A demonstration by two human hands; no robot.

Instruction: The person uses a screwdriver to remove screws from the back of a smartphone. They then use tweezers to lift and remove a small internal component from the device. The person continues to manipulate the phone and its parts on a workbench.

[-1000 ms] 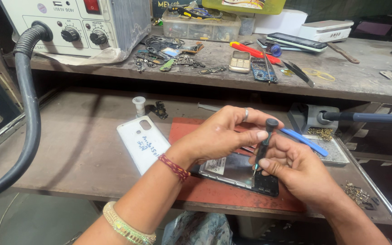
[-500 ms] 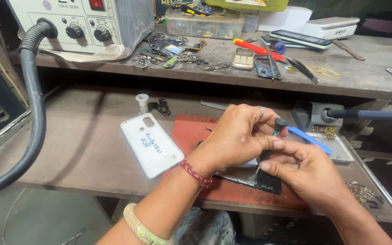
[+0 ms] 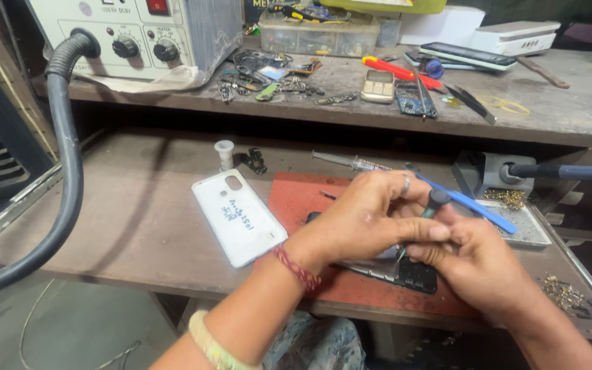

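An opened phone [image 3: 405,270] lies on a red mat [image 3: 299,195] on the lower bench. My left hand [image 3: 368,219] reaches over it from the left and pinches the shaft of a small dark-handled screwdriver [image 3: 434,202]. My right hand [image 3: 477,267] comes from the right and holds the same screwdriver lower down, its tip on the phone. Both hands touch each other and hide most of the phone. A white phone back cover [image 3: 238,216] lies face down just left of the mat.
A blue pry tool [image 3: 474,205] and a syringe [image 3: 351,162] lie behind the hands. A soldering stand [image 3: 491,175] sits right. A hot-air station [image 3: 138,31] with black hose [image 3: 70,178] stands at left. The upper shelf holds phones, a red screwdriver [image 3: 399,70] and parts.
The view has shifted slightly. My hands have closed tighter together over the phone, with the screwdriver staying on the same spot.
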